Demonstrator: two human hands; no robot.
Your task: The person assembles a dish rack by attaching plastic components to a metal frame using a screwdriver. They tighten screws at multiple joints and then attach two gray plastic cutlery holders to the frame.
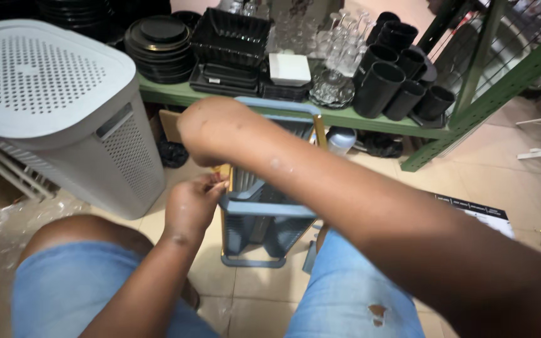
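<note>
the blue-grey plastic rack (264, 213) stands on the tiled floor (515, 188) between the person's knees, in front of the green shelf (370, 119). it looks light and stiff, made of thin slats with open gaps, so it may flex a little and its thin parts could snap if forced; the thick frame bars at the top and the middle seem the safest places to hold. the left hand (190, 203) is nearly closed, its fingertips pinching at the left corner of the middle bar, beside something small and yellow. the right hand (211, 131) is bent at the wrist over the same corner; i cannot tell how far it is open or what it holds. a flat dark printed sheet or box (477, 211) lies on the floor at the right. a small white square box (289, 69) sits on the shelf among black dishes (158, 44), black cups (389, 81) and clear glasses (333, 44). a grey perforated hamper (57, 112) stands at the left.
</note>
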